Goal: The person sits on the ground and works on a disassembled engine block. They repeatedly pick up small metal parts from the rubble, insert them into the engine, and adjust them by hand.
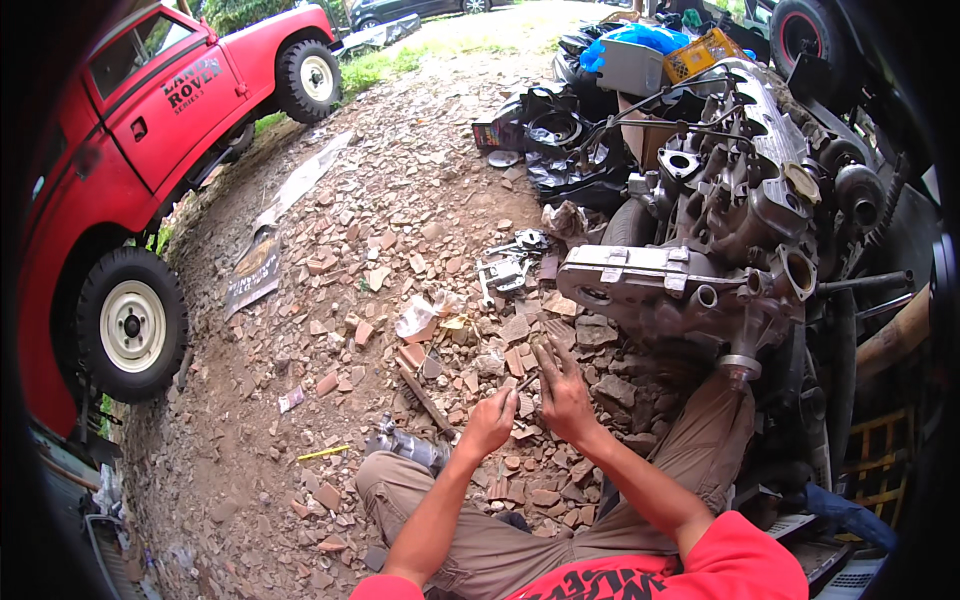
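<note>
My left hand [489, 424] is closed on a thin metal piece [523, 386] that points up to the right, toward my right hand. My right hand [560, 398] is just beside it, fingers stretched and slightly apart; whether they touch the piece is unclear. A large dirty metal engine [708, 278] lies tilted above and right of my hands. Loose silver metal parts [505, 275] rest on the rubble beyond them. By my left knee are a grey cylindrical metal part [411, 442] and, farther left, a yellow stick-like object [322, 452]. A brown bar [424, 398] lies left of my hands.
A red off-road vehicle [175, 115] stands at left on stony ground [250, 400] with broken tile pieces. Black bags [570, 170], a yellow crate [700, 55] and a spare tyre [805, 45] are piled at upper right. A dark car [430, 10] is in the distance.
</note>
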`<state>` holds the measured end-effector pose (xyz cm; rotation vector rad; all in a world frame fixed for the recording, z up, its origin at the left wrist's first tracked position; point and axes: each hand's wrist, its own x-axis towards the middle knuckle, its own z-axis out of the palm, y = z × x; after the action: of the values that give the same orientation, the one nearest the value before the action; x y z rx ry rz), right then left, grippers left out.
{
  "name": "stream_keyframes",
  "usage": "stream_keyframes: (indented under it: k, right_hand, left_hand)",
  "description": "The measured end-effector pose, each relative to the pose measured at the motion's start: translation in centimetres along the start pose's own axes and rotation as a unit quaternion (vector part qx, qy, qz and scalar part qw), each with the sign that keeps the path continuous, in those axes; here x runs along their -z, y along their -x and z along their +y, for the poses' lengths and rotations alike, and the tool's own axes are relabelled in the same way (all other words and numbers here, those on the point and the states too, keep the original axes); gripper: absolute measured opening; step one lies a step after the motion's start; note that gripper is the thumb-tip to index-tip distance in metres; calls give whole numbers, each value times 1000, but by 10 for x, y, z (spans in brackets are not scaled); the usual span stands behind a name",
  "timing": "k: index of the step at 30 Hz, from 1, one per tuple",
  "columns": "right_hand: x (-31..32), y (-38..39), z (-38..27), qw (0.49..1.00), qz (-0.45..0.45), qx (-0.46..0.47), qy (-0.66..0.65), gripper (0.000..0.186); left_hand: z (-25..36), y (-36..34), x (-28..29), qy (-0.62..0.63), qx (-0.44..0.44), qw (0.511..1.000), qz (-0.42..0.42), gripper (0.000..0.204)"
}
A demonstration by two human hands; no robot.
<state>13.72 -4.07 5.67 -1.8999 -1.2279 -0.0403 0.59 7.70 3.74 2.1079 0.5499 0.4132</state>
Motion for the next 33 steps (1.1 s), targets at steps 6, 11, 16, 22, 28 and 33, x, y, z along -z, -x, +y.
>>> stream_keyframes:
  k: [6, 11, 16, 22, 28, 33]
  right_hand:
    - [-16, 24, -7, 978, -152, 74, 123, 74]
    - [-18, 31, -11, 971, -174, 65, 150, 74]
    - [-12, 14, 3, 980, -158, 43, 110, 74]
    - [-9, 14, -5, 976, -156, 64, 135, 72]
    - [-8, 20, -15, 983, -138, 47, 109, 72]
    - [-8, 19, -10, 984, -129, 40, 118, 75]
  left_hand:
    - [2, 0, 8, -16, -12, 1000, -11, 35]
    - [-5, 0, 8, 27, -4, 999, -39, 32]
    - [-7, 5, -8, 29, -61, 996, -55, 30]
    - [-5, 3, 2, 27, -36, 998, -38, 34]
    - [0, -5, 19, 46, 17, 998, -49, 37]
    - [5, -11, 12, 27, 12, 999, -19, 42]
